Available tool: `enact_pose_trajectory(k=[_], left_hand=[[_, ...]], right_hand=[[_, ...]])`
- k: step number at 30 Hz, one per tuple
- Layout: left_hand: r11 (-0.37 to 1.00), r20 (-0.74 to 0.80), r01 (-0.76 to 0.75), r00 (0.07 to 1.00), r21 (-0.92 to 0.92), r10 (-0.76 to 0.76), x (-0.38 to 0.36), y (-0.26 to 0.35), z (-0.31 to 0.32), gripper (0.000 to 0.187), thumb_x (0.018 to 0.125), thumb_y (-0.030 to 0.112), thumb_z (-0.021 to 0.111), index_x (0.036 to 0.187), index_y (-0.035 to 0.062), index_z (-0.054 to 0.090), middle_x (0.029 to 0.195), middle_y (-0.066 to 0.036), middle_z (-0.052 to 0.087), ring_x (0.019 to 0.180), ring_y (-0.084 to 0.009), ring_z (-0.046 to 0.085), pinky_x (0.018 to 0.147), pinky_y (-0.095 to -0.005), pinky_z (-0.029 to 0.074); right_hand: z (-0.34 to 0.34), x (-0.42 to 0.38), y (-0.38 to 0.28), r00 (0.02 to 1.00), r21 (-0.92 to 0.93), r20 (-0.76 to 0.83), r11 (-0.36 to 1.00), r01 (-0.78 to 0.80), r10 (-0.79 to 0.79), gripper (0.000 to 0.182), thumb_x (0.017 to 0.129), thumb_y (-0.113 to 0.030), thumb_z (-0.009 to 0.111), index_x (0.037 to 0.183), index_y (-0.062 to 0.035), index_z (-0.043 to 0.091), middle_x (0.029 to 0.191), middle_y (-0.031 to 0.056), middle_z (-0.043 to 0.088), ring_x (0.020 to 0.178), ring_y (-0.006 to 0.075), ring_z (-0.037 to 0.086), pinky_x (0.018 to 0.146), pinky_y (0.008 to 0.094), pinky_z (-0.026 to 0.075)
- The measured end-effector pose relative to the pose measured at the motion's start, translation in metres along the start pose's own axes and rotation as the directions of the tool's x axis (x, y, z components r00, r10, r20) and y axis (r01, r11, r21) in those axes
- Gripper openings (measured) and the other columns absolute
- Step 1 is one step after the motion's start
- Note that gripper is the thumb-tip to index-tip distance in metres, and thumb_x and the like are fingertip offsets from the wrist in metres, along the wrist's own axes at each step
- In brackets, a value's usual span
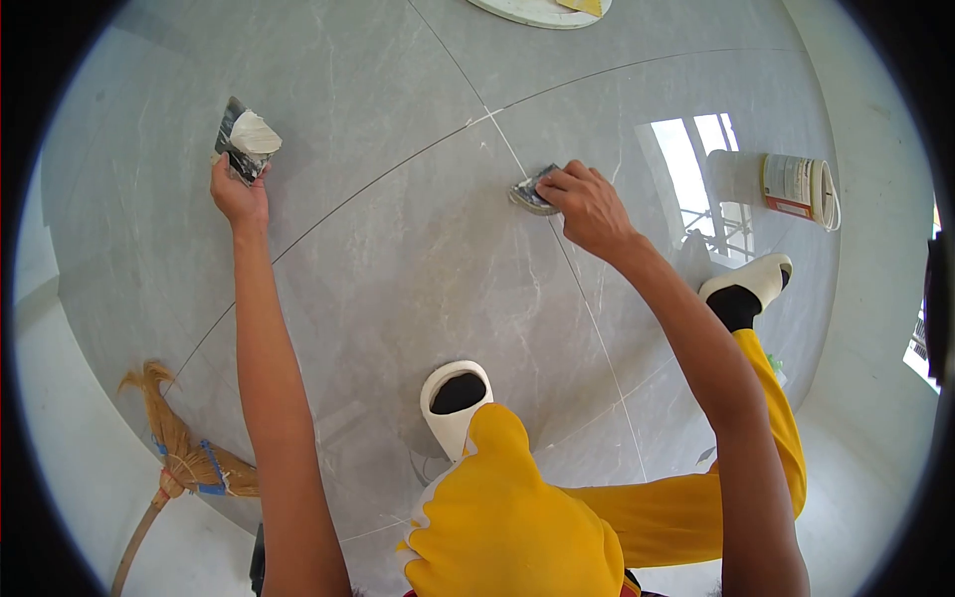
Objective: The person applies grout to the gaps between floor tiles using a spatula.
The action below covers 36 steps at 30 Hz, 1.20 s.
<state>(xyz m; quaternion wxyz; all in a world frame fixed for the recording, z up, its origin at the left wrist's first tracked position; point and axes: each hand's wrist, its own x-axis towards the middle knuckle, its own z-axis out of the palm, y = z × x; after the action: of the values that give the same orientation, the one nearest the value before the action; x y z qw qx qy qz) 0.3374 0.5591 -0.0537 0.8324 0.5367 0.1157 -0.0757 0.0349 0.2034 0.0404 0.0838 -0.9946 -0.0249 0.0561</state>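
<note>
My left hand (pixel 242 195) is closed round a dark putty knife (pixel 228 117) at the upper left, held above the floor. A thick lump of white grout paste (pixel 255 133) sits on its blade. Toward the middle right, my right hand (pixel 589 207) grips a second, dark flat spreader (pixel 533 195) smeared with white, pressed at a joint between grey floor tiles (pixel 398 249). White paste fills the joint (pixel 509 144) just above this hand. Below it the joint line is thinner. The grip of each tool is partly hidden by my fingers.
A white bucket (pixel 796 189) stands near the right wall. A straw broom (pixel 179 448) leans at the lower left. At the top edge is a round white lid (pixel 527 10) with a yellow piece (pixel 585 5) on it. My white slippers (pixel 456 403) rest on the tiles.
</note>
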Motion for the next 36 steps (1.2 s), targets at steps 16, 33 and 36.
enact_pose_trajectory(k=[16, 33, 36], left_hand=[[1.0, 0.05, -0.01, 0.999, -0.007, 0.01, 0.007, -0.004, -0.006, 0.029, 0.093, 0.024, 0.044, 0.111, 0.0035, 0.054, 0.107, -0.01, 0.061, 0.089, -0.0243, 0.061, 0.066, -0.0379, 0.051], [0.999, 0.109, -0.023, 0.994, -0.036, 0.026, 0.02, -0.007, -0.019, 0.027, 0.094, 0.022, 0.041, 0.107, 0.003, 0.055, 0.102, -0.011, 0.062, 0.085, -0.0246, 0.061, 0.068, -0.037, 0.051], [0.999, 0.096, -0.016, 0.995, -0.032, 0.019, 0.019, -0.009, -0.015, 0.027, 0.094, 0.022, 0.041, 0.108, 0.0023, 0.055, 0.103, -0.011, 0.062, 0.085, -0.0248, 0.061, 0.068, -0.0375, 0.051]], right_hand=[[0.034, -0.041, -0.074, 0.8, -0.042, -0.177, 0.807, -0.588, 0.574, 0.024, 0.073, -0.006, 0.06, 0.094, 0.0048, 0.065, 0.093, 0.0122, 0.058, 0.079, 0.0281, 0.058, 0.061, 0.0391, 0.052], [0.03, -0.129, -0.114, 0.846, 0.009, 0.118, 0.851, -0.525, 0.521, 0.027, 0.072, -0.001, 0.055, 0.097, 0.0016, 0.065, 0.09, 0.0098, 0.058, 0.078, 0.0287, 0.057, 0.061, 0.0402, 0.052], [0.003, -0.129, -0.088, 0.877, 0.189, 0.082, 0.856, -0.48, 0.474, 0.028, 0.07, 0.002, 0.055, 0.094, -0.0025, 0.068, 0.097, 0.0081, 0.06, 0.082, 0.0282, 0.057, 0.062, 0.039, 0.052]])
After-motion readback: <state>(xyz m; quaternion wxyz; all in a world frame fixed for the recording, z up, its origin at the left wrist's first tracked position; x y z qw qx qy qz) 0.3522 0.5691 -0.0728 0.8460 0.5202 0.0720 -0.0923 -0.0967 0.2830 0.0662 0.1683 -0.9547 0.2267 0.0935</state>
